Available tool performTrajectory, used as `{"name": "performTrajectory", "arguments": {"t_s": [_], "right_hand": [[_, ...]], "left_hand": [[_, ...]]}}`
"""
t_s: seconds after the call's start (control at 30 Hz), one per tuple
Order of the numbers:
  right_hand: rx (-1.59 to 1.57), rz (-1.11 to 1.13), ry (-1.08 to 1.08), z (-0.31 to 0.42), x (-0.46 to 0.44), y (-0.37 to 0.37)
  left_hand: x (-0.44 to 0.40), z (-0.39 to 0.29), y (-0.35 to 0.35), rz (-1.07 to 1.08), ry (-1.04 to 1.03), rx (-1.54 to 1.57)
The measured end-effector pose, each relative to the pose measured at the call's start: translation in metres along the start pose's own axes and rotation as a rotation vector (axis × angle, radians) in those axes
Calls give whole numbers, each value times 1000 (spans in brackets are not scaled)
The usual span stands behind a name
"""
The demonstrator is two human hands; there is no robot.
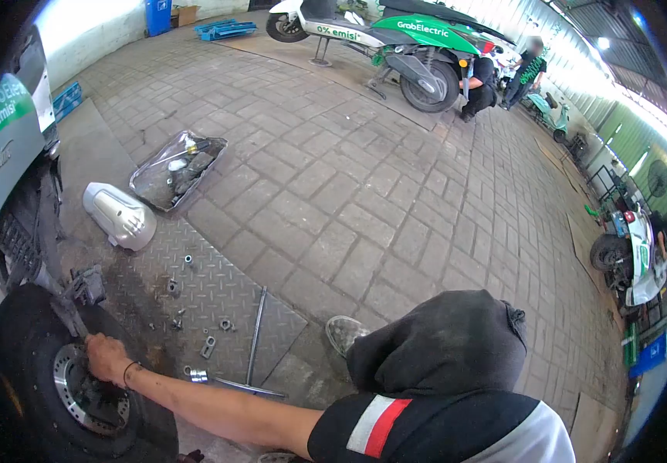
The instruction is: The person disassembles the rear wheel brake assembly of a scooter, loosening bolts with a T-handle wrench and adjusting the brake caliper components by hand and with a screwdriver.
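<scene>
My right hand (107,359) reaches left across the view to the hub of a scooter wheel. Its fingers are curled in by the brake disc (71,386), beside the lower end of a metal arm (69,315). What they grip is hidden. Around the disc runs the black tyre (21,339). On the patterned metal plate (218,285) near the hand lie a long metal bar (257,332), a second bar (245,387), a shiny socket (198,376), a small slotted metal piece (208,347) and several nuts and bolts. My left hand is out of view.
A silver cover (120,216) and a metal tray (179,170) with tools and a screwdriver stand beyond the plate. My bent knee (441,339) is at the right. Farther off are a green and white scooter (418,38), a crouching person (482,85) and a standing person (528,73).
</scene>
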State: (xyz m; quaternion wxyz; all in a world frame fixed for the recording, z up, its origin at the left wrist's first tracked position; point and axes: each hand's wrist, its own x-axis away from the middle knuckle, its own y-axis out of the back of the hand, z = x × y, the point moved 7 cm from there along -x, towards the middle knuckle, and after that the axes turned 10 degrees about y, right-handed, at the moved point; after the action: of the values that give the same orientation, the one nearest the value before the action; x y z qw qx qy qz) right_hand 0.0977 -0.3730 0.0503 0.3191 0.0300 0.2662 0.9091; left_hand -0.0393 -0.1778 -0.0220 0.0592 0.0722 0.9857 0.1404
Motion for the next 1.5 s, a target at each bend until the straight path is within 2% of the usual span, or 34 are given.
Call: {"name": "performTrajectory", "arguments": {"t_s": [0.2, 0.6, 0.67, 0.7, 0.9, 0.97, 1.0, 1.1, 1.2, 1.3, 1.33, 1.37, 1.4, 1.43, 1.5], "right_hand": [[55, -56, 52, 1, 1, -1], [-158, -125, 7, -1, 1, 6], [-278, 83, -6, -8, -6, -4], [-278, 86, -5, -10, -8, -7], [-229, 23, -57, -1, -1, -1], [-45, -149, 103, 0, -6, -8], [-46, -149, 101, 0, -6, -7], [26, -56, 55, 2, -3, -3], [-65, 19, 13, -2, -1, -1], [139, 3, 70, -6, -4, -11], [145, 78, 79, 11, 8, 8], [197, -41, 100, 18, 13, 18], [26, 30, 44, 13, 11, 17], [2, 10, 4, 13, 12, 17], [-12, 93, -4, 9, 7, 16]], "left_hand": [[-2, 2, 1, 1, 2, -1], [-3, 3, 6, 3, -3, 10], [-2, 4, 8, 1, -2, 13], [-3, 4, 8, 1, -2, 12], [-5, 4, 11, -4, -3, 12], [-5, 5, 13, -2, -4, 7], [-5, 5, 13, -4, -3, 6], [-6, 6, 17, -4, -8, -3], [-7, 11, 28, -2, -13, -5], [-4, 25, 60, 2, -53, -12], [0, 28, 75, 0, -69, -18], [4, 26, 83, -7, -51, 5], [13, 24, 89, -24, -26, 41], [19, 4, 83, -136, 73, 161], [20, -10, 81, -83, 41, 52]]}}
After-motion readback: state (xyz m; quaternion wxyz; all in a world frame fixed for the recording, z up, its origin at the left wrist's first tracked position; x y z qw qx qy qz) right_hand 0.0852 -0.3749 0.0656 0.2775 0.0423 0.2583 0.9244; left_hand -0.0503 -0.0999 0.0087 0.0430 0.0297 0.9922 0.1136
